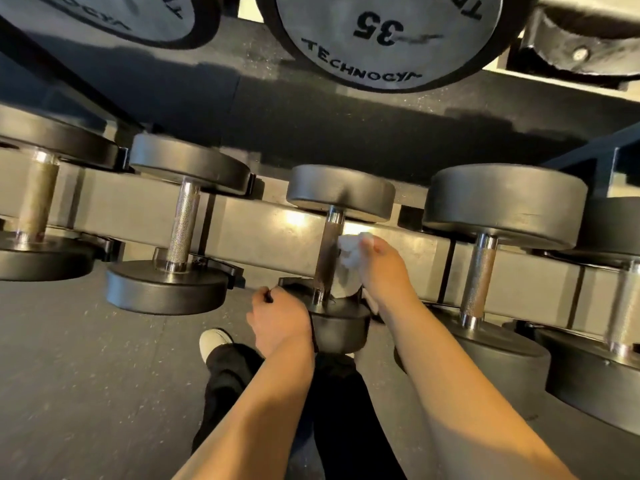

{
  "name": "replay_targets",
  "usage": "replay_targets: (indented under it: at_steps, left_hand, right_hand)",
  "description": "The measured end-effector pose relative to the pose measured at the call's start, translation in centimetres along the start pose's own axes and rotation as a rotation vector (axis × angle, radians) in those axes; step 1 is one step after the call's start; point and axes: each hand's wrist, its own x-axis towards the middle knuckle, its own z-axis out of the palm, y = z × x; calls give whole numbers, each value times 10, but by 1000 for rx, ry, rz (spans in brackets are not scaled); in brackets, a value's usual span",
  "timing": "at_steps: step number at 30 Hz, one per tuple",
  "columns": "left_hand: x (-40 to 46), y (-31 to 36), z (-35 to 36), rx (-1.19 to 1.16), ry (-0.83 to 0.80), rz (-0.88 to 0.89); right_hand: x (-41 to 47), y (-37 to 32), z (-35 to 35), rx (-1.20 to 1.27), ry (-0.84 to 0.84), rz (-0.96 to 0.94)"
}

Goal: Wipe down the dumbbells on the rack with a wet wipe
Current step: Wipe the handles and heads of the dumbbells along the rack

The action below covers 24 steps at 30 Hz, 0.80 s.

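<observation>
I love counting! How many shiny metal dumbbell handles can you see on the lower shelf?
5: far-left handle, second handle, wiped handle, fourth handle, right-edge handle. More may sit off-frame.

Head view, steeply downward (close)

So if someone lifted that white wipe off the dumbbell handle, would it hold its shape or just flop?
Probably flop: the wipe is crumpled and drapes along the dumbbell handle where the right hand presses it. It looks thin and light, since fingertips alone hold it there. Being a wet wipe, it may cling to the metal slightly, though no wetness shows here.
</observation>
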Motion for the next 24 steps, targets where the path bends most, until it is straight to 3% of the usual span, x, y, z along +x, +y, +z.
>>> replay_targets:
  at_steps: [2,6,10,13,17,20,24]
  left_hand:
    - [0,3,-2,33,-31,8]
    - [-4,9,-11,184,-143,37]
    - [12,6,-29,141,-464,125]
    - [28,7,-53,160,-665,122]
    - [33,18,-99,67,-688,399]
    - [46,42,-135,-131,-748,509]
    - [76,75,-175,-191,-852,553]
  right_hand:
    - [9,-3,14,49,36,-101]
    - [-1,19,51,-477,34,-390]
    - [-22,24,50,-618,-87,-247]
    - [-43,4,48,-461,-39,-210]
    - [-65,-29,75,-65,112,-199]
    - [-72,-59,111,388,25,-66]
    - [-76,-89,151,375,-121,-54]
